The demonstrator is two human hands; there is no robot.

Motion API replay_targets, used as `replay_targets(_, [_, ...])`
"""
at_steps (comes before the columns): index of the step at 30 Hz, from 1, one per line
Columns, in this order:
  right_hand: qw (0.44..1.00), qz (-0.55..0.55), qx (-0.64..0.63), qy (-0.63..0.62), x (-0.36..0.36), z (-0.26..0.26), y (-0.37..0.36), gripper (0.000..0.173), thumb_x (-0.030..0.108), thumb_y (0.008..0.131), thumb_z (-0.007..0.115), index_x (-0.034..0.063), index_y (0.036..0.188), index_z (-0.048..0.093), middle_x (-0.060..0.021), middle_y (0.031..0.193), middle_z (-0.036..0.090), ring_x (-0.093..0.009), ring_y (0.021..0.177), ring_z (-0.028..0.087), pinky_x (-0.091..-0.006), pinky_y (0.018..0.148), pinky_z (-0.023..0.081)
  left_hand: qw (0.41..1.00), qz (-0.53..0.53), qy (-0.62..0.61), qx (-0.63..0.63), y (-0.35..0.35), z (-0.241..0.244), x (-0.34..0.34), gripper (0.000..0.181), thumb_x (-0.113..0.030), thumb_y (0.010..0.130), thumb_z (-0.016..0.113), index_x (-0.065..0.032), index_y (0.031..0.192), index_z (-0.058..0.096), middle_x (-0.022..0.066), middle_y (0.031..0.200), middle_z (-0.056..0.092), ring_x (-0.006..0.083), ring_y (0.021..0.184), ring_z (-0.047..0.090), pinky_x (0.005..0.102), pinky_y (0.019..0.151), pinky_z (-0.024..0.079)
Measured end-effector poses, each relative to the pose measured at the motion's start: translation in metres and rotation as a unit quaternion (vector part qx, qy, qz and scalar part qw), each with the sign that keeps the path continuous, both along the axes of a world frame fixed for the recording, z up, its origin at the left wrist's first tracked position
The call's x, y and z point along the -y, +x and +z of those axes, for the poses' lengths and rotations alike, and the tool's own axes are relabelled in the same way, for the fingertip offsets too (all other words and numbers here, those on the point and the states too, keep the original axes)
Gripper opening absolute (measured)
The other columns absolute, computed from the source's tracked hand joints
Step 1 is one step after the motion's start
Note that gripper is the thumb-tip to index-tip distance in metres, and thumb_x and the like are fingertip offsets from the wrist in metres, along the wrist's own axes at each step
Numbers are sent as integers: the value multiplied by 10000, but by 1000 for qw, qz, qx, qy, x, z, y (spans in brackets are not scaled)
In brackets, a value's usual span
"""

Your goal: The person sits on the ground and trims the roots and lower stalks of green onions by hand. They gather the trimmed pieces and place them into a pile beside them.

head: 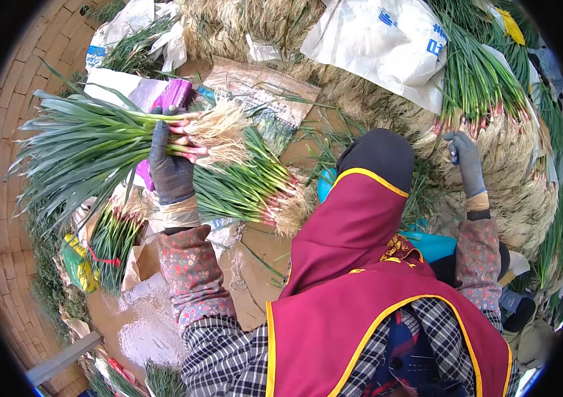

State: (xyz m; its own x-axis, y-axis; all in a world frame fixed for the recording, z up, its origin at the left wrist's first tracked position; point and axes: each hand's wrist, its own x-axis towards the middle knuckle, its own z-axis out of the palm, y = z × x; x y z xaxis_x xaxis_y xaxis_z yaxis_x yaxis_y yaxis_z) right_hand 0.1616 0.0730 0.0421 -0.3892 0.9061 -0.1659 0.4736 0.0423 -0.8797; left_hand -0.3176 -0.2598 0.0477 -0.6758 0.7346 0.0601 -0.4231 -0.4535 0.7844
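My left hand (170, 164), in a grey knit glove, grips a bunch of green garlic (108, 126). Its leaves fan out to the left and its pale roots point right. Below and right of that hand, a second bunch of green garlic (246, 186) lies with its roots to the right. My right hand (464, 161), also gloved, is at the root ends of a large pile of green garlic (484, 74). Its fingers are partly curled; whether they pinch a stalk cannot be made out.
Stacked garlic with dense roots (380, 94) rises ahead, partly under a white woven sack (380, 44). A tied bunch (117, 233) lies at left beside a yellow-green bag (80, 263). Wet brown ground (152, 317) and brick paving (6, 198) show at left. A metal bar (63, 357) crosses lower left.
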Motion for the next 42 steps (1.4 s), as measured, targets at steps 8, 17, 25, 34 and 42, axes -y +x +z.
replay_targets(8, [753, 309, 580, -31, 96, -107, 62, 423, 388, 874, 459, 104, 1160, 586, -159, 1126, 617, -337, 1035, 584, -424, 889, 453, 915, -56, -139, 374, 103, -290, 30, 252, -144, 900, 576, 13, 1095, 600, 118, 997, 650, 241, 901, 620, 393, 827, 501])
replay_targets(17, [788, 309, 532, -25, 115, -109, 11, 389, 357, 897, 448, 98, 1153, 583, -158, 1099, 622, -329, 1030, 583, -422, 874, 457, 867, -11, -207, 454, 128, -366, -12, 240, -165, 842, 650, -15, 1028, 627, 132, 1051, 646, 309, 972, 601, 482, 914, 454])
replay_targets(25, [771, 370, 518, -4, 111, -130, 5, 382, 352, 867, 501, 69, 1109, 585, -183, 1105, 612, -345, 994, 599, -399, 824, 488, 848, 4, -472, 242, 124, -279, -20, 260, -140, 791, 713, 18, 978, 624, 96, 849, 658, 221, 632, 632, 306, 545, 538])
replay_targets(34, [764, 377, 523, -32, 104, -141, 11, 381, 330, 891, 446, 64, 1130, 577, -171, 1091, 622, -346, 1028, 582, -422, 847, 471, 863, 38, -470, 180, 119, -312, 3, 282, -136, 726, 784, 28, 868, 603, 123, 724, 638, 245, 465, 607, 365, 374, 535])
replay_targets(42, [835, 287, 471, -5, 104, -134, 19, 372, 315, 899, 472, 90, 1184, 553, -150, 1137, 605, -319, 1032, 588, -431, 864, 466, 706, 22, -700, -107, 114, -273, 42, 519, -435, 808, 677, 73, 756, 582, 167, 604, 631, 224, 445, 616, 349, 439, 488])
